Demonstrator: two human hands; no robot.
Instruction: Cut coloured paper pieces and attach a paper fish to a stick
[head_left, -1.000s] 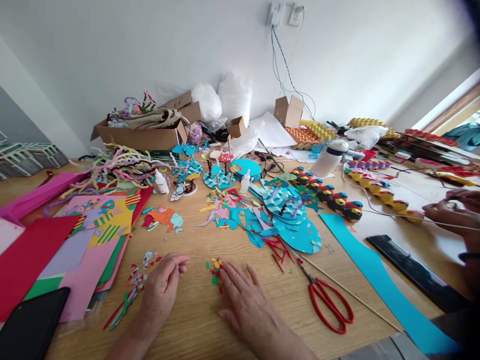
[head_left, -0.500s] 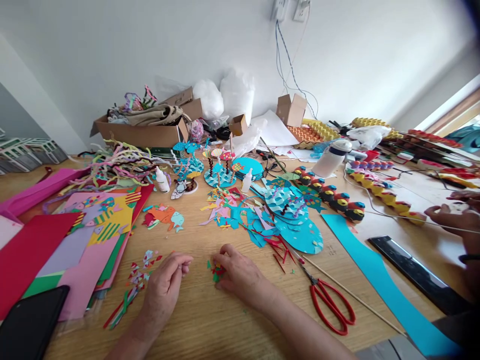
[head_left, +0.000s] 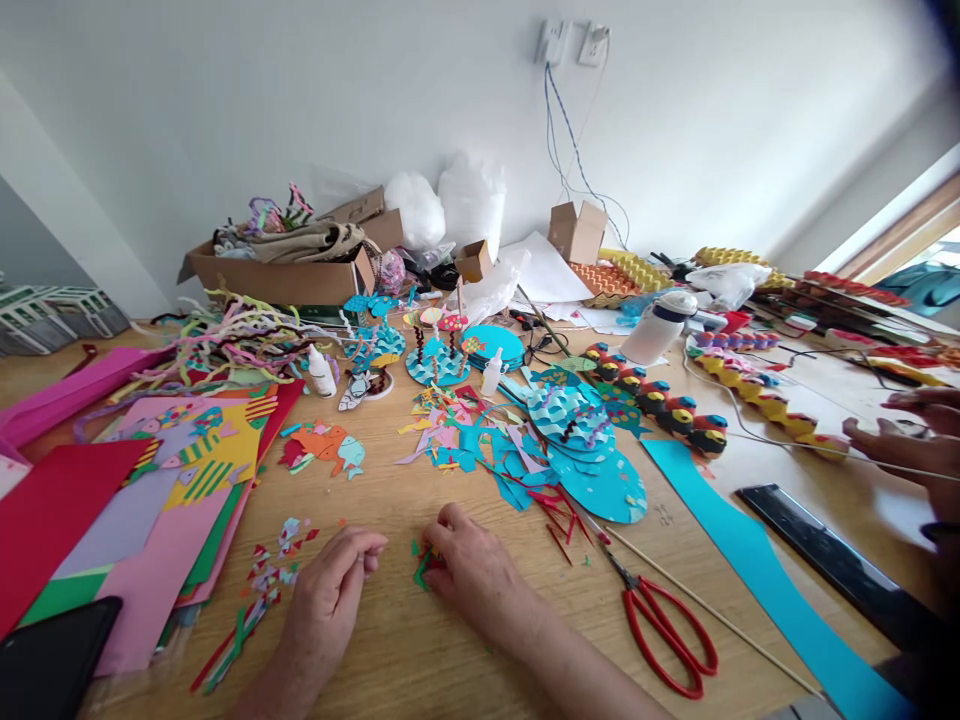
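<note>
My right hand (head_left: 472, 570) rests on the wooden table with its fingers curled down over a small heap of green and red paper bits (head_left: 422, 566); what its fingertips pinch, if anything, is hidden. To its left, my left hand (head_left: 339, 580) has its fingers closed, thumb against the index finger, and whatever may be between them is too small to name. Just left of that hand lie small cut paper pieces (head_left: 271, 577) and thin red and green strips (head_left: 229, 650). Red-handled scissors (head_left: 667, 635) lie right of my right forearm.
Coloured paper sheets (head_left: 142, 560) and a dark phone (head_left: 56, 650) lie at left. Paper fish (head_left: 326, 448), glue bottles (head_left: 321, 372) and blue scraps (head_left: 480, 440) are ahead. A blue strip (head_left: 757, 560), a stick (head_left: 712, 605) and another person's hand (head_left: 900, 440) are at right.
The view has tilted slightly, so the things on the table sit a little lower. My right hand's fingers have shifted over the green and red bits; my left hand keeps its pose.
</note>
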